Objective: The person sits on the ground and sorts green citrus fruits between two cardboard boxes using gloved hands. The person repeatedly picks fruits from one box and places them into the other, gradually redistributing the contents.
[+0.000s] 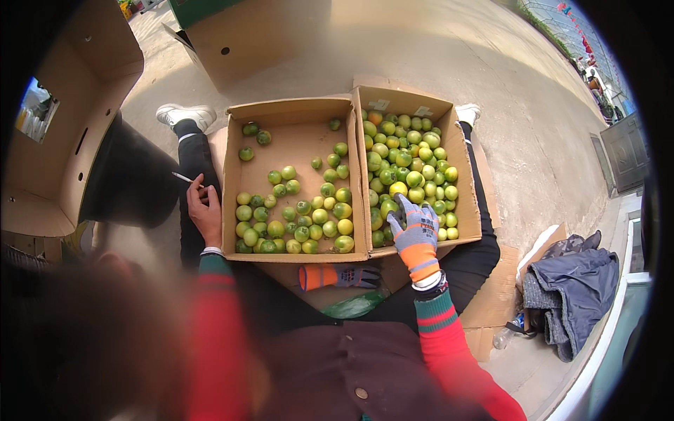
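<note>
A lit-looking white cigarette (pixel 181 177) sits between the fingers of my bare left hand (pixel 204 214), which rests beside the left wall of a shallow cardboard box (pixel 309 112). Green tomatoes (pixel 275 229), some tinged yellow, lie loosely in that box, mostly toward its near side. My right hand (pixel 415 226) wears a grey and orange glove and reaches into the right-hand cardboard box (pixel 468 200). Its fingers look apart, the tips touching green tomatoes (pixel 414 151) that fill this box more densely. No tomato is visibly gripped, though the fingertips' undersides are hidden.
Another orange and grey glove (pixel 337 276) lies below the boxes, beside green plastic (pixel 354 304). A black bucket (pixel 133 172) and a large open carton (pixel 98 56) stand at left. A dark jacket (pixel 572 291) and a plastic bottle (pixel 504 337) lie at right.
</note>
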The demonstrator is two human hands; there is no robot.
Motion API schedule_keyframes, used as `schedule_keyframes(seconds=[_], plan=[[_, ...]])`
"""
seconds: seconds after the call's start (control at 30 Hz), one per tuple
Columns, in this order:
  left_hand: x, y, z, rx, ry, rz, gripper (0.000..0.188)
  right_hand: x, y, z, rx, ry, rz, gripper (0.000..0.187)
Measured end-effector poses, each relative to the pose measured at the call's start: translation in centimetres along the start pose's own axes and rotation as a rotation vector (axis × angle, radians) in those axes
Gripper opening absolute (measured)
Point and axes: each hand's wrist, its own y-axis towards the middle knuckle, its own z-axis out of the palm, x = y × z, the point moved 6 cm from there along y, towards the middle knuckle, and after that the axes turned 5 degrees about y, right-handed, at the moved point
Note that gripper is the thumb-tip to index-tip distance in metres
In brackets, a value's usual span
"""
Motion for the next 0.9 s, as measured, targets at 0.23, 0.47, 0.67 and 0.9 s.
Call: schedule_keyframes(seconds=[0.23, 0.47, 0.67, 0.9], plan=[[1.1, -1.9, -6.0, -0.165, -0.502, -0.319, 0.022, 0.0, 0.3, -0.1, 0.064, -0.007, 0.038, 0.049], [12.1, -3.8, -12.6, -0.074, -0.337, -0.694, 0.007, -0.1, 0.4, -0.4, 0.033, -0.042, 0.02, 0.049], [22.9, -5.9, -12.9, 0.123, 0.107, -1.023, 0.06, 0.4, 0.6, -0.7, 0.029, -0.017, 0.01, 0.047], [14.5, -5.6, -13.0, -0.112, -0.426, -0.908, 0.053, 10.8, 0.6, -3.3, -0.078, 0.215, -0.39, 0.041]])
